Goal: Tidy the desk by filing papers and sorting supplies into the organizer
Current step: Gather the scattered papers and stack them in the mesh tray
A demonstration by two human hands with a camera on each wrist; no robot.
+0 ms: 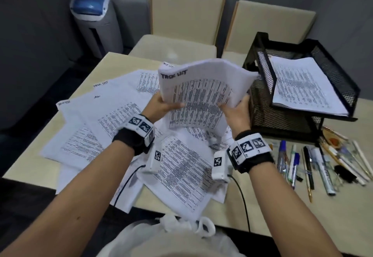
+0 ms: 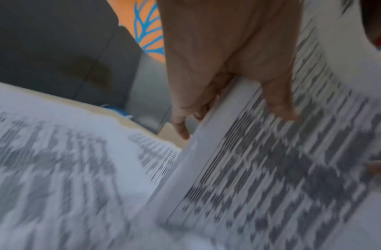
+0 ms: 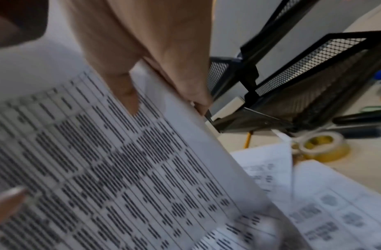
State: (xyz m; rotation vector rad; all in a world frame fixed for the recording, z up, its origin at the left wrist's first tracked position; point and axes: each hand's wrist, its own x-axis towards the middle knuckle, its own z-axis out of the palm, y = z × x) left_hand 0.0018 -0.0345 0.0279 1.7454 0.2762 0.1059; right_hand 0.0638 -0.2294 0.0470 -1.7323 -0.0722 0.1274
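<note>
Both hands hold one stack of papers (image 1: 203,87) raised above the desk (image 1: 343,200), just left of the black wire-mesh organizer (image 1: 298,95). The left hand (image 1: 161,105) pinches the stack's left edge, thumb on the printed face; the right hand (image 1: 236,109) grips the right edge the same way. The sheets are thin and floppy, bowing over at the top, with "TASK LIST" handwritten above dense printed tables.

Only the head view shows the whole layout: loose sheets (image 1: 96,127) fanned across the pale desk, more paper (image 1: 302,87) already lying in the organizer's top tray, and a scatter of pens (image 1: 298,166) to the right.

The left wrist view – blurred – shows the fingers (image 2: 181,121) curled behind the stack's edge. The right wrist view adds what the head camera misses – a roll of yellow tape (image 3: 322,145) lying on the desk beside the organizer's base.
</note>
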